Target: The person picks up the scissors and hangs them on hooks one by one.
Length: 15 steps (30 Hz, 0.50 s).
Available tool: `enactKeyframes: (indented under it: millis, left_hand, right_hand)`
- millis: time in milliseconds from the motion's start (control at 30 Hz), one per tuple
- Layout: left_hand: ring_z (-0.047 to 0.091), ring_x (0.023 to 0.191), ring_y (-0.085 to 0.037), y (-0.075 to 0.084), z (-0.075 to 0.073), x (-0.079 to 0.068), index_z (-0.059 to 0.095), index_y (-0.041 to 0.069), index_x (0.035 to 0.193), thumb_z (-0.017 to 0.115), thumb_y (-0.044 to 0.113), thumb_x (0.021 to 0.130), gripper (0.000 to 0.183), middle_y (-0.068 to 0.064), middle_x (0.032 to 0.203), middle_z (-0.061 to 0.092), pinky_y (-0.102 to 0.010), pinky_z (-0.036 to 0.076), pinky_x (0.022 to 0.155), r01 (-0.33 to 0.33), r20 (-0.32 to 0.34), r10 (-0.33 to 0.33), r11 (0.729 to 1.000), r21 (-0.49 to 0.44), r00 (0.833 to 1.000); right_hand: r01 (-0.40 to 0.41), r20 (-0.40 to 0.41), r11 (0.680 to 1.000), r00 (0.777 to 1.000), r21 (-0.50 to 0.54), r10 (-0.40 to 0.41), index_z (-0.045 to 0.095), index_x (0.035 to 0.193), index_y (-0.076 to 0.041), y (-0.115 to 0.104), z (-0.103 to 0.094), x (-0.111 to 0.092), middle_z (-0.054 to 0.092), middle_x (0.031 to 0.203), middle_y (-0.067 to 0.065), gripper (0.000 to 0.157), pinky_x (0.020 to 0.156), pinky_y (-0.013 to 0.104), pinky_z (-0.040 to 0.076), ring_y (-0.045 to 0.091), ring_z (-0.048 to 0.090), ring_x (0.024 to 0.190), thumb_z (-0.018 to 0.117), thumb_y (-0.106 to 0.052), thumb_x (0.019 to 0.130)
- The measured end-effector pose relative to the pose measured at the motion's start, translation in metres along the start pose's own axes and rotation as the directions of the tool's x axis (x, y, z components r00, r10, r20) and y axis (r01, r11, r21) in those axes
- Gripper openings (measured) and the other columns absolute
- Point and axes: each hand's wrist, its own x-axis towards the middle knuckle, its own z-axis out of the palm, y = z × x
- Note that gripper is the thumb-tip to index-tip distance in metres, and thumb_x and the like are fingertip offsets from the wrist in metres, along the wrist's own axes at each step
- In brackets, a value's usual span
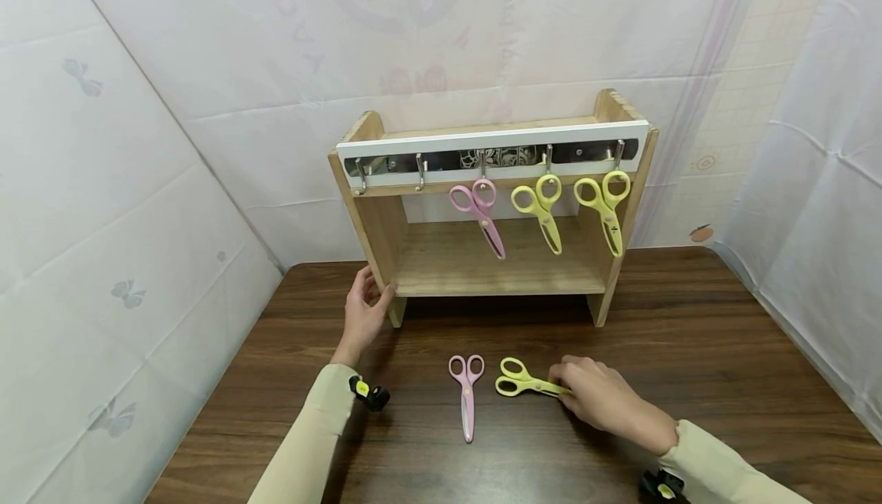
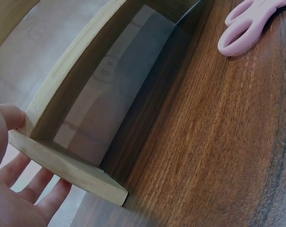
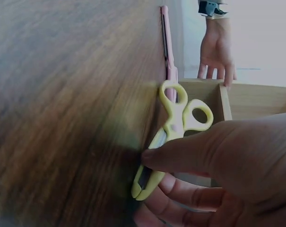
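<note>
Head view: the left hand (image 1: pixel 365 316) grips the wooden rack (image 1: pixel 499 266) low on its left side. In front of the rack, the right hand (image 1: pixel 599 394) pinches yellow scissors (image 1: pixel 527 384) by the blades; pink scissors (image 1: pixel 468 412) lie on the surface (image 1: pixel 413 450). From the rack's hooks (image 1: pixel 420 171) hang a pink pair (image 1: pixel 481 214) and two yellow pairs (image 1: pixel 544 214).

Left wrist view: thumb and fingers straddle the rack's side panel (image 2: pixel 76 168).

Right wrist view: thumb and fingers clasp the yellow blades, the rack beyond.
</note>
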Motion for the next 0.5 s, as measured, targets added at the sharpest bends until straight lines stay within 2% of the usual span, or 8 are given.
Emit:
enactKeyframes:
  millis: [200, 433, 500]
  left_hand:
    - [0.062, 0.114, -0.043, -0.001, 0.0, 0.001, 0.047, -0.003, 0.145, 0.064, 0.001, 0.1, 0.048, -0.029, 0.135, 0.059, -0.057, 0.048, 0.097, 0.008, 0.0, -0.008, 1.0, 0.001, 1.0]
    - [0.061, 0.116, -0.043, -0.031, 0.001, 0.011, 0.047, 0.001, 0.147, 0.065, 0.005, 0.101, 0.05, -0.028, 0.138, 0.057, -0.059, 0.046, 0.099, 0.012, -0.015, -0.012, 1.0, -0.02, 1.0]
    - [0.061, 0.117, -0.042, -0.036, 0.0, 0.011, 0.047, 0.004, 0.147, 0.066, 0.007, 0.101, 0.05, -0.026, 0.138, 0.058, -0.058, 0.047, 0.099, 0.008, -0.019, -0.008, 1.0, -0.02, 1.0]
  right_hand:
    - [-0.025, -0.009, 1.0, 1.0, -0.008, 0.025, 0.067, 0.081, -0.022, -0.002, 0.002, 0.001, 0.057, 0.076, -0.01, 0.027, 0.043, 0.026, 0.036, 0.005, 0.047, 0.059, 0.082, 0.0, 0.083]
    - [-0.033, -0.003, 0.999, 0.999, -0.014, 0.033, 0.066, 0.08, -0.022, -0.002, 0.003, 0.002, 0.057, 0.075, -0.01, 0.027, 0.043, 0.026, 0.036, 0.005, 0.047, 0.058, 0.082, 0.0, 0.083]
    - [-0.039, -0.001, 0.999, 0.999, -0.012, 0.039, 0.066, 0.08, -0.022, -0.002, 0.003, 0.002, 0.057, 0.075, -0.01, 0.027, 0.043, 0.026, 0.036, 0.005, 0.047, 0.058, 0.082, 0.0, 0.083]
